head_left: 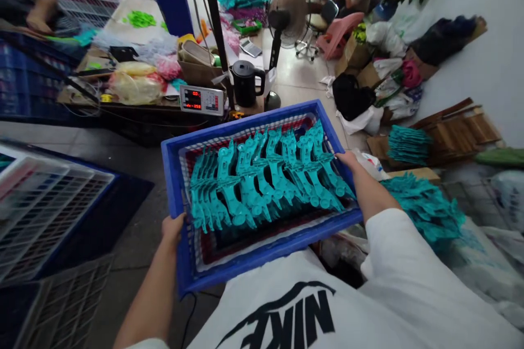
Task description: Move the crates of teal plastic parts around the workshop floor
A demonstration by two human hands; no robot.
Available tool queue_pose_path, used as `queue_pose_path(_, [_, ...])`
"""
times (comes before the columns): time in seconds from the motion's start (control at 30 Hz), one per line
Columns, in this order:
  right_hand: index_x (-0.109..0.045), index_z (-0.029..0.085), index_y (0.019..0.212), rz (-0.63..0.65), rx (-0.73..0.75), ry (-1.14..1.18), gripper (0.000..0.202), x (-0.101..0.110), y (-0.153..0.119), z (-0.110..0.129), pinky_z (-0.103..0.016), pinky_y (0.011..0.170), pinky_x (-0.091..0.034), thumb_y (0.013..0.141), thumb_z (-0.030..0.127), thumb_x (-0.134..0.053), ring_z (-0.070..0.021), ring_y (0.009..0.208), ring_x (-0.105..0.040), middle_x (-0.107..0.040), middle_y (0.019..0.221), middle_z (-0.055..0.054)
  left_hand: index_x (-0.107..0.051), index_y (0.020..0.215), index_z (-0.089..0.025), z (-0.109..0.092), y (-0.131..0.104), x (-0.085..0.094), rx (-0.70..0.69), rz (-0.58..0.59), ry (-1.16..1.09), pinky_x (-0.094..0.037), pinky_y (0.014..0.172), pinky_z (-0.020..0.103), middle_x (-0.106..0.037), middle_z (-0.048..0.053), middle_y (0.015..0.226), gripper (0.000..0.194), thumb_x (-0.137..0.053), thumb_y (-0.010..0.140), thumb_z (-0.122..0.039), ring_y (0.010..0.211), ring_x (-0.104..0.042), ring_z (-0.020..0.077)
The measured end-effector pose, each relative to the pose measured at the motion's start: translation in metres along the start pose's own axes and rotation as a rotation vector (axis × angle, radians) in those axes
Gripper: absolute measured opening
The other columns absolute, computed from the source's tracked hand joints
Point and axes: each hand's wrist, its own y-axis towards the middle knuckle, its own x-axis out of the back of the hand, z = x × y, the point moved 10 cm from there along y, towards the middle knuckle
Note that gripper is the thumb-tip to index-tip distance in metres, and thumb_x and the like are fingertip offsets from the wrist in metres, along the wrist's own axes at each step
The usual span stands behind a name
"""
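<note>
A blue plastic crate is held in front of my body, tilted a little, its right end farther away. My left hand is closed round its left rim, and my right hand grips the right rim; the undersides of both grips are hidden. Inside the crate sits a white and red lattice basket. Rows of teal moulded plastic parts lie in it, overlapping one another.
Ahead stand a digital scale display, a black kettle and a fan. Teal parts are piled at right. White crates stand at left. A co-worker's arm shows at upper left; other people sit at the back.
</note>
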Motion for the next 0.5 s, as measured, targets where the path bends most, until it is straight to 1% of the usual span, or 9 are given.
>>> queue_pose_path(0.1, [-0.082, 0.001, 0.134, 0.001, 0.000, -0.004, 0.050, 0.005, 0.030, 0.012, -0.042, 0.105, -0.062, 0.098, 0.035, -0.077, -0.0350, 0.118, -0.079, -0.082, 0.118, -0.025, -0.071, 0.077, -0.014, -0.024, 0.003, -0.012, -0.003, -0.023, -0.008, -0.059, 0.067, 0.035, -0.067, 0.008, 0.070, 0.024, -0.073, 0.063, -0.032, 0.075, -0.068, 0.0272])
queue_pose_path(0.2, [-0.083, 0.002, 0.134, 0.013, 0.024, 0.010, 0.051, 0.007, 0.074, 0.022, -0.041, 0.101, -0.063, 0.097, 0.036, -0.077, -0.0340, 0.114, -0.079, -0.082, 0.116, -0.024, -0.071, 0.078, -0.013, -0.047, -0.010, -0.027, -0.002, -0.050, -0.007, -0.055, 0.064, 0.033, -0.068, 0.008, 0.072, 0.025, -0.072, 0.065, -0.035, 0.071, -0.065, 0.0243])
queue_pose_path(0.3, [-0.083, 0.002, 0.134, 0.077, 0.036, 0.061, 0.051, 0.000, 0.126, 0.026, -0.040, 0.099, -0.063, 0.096, 0.036, -0.077, -0.0335, 0.112, -0.079, -0.082, 0.116, -0.023, -0.070, 0.077, -0.014, -0.070, -0.035, -0.040, 0.020, -0.096, -0.007, -0.050, 0.057, 0.030, -0.065, 0.007, 0.069, 0.026, -0.072, 0.066, -0.037, 0.064, -0.061, 0.0218])
queue_pose_path(0.4, [-0.084, 0.002, 0.133, 0.149, 0.051, 0.072, 0.050, -0.005, 0.182, 0.029, -0.039, 0.100, -0.062, 0.098, 0.035, -0.075, -0.0345, 0.114, -0.080, -0.082, 0.121, -0.025, -0.069, 0.075, -0.015, -0.085, -0.066, -0.055, 0.081, -0.130, -0.045, -0.047, 0.050, 0.030, -0.062, 0.005, 0.063, 0.027, -0.074, 0.063, -0.039, 0.057, -0.059, 0.0224])
queue_pose_path(0.43, [-0.084, 0.002, 0.132, 0.157, 0.067, 0.059, 0.049, -0.003, 0.202, 0.032, -0.038, 0.100, -0.062, 0.098, 0.036, -0.074, -0.0351, 0.116, -0.080, -0.082, 0.122, -0.025, -0.069, 0.075, -0.016, -0.088, -0.077, -0.061, 0.105, -0.139, -0.060, -0.047, 0.049, 0.031, -0.062, 0.005, 0.062, 0.028, -0.075, 0.061, -0.040, 0.056, -0.059, 0.0231])
queue_pose_path(0.5, [-0.085, 0.003, 0.131, 0.159, 0.116, 0.039, 0.048, 0.010, 0.242, 0.046, -0.037, 0.101, -0.062, 0.097, 0.037, -0.075, -0.0360, 0.118, -0.079, -0.082, 0.122, -0.024, -0.069, 0.077, -0.016, -0.094, -0.098, -0.073, 0.131, -0.164, -0.093, -0.050, 0.049, 0.034, -0.064, 0.005, 0.064, 0.031, -0.077, 0.060, -0.040, 0.056, -0.061, 0.0246])
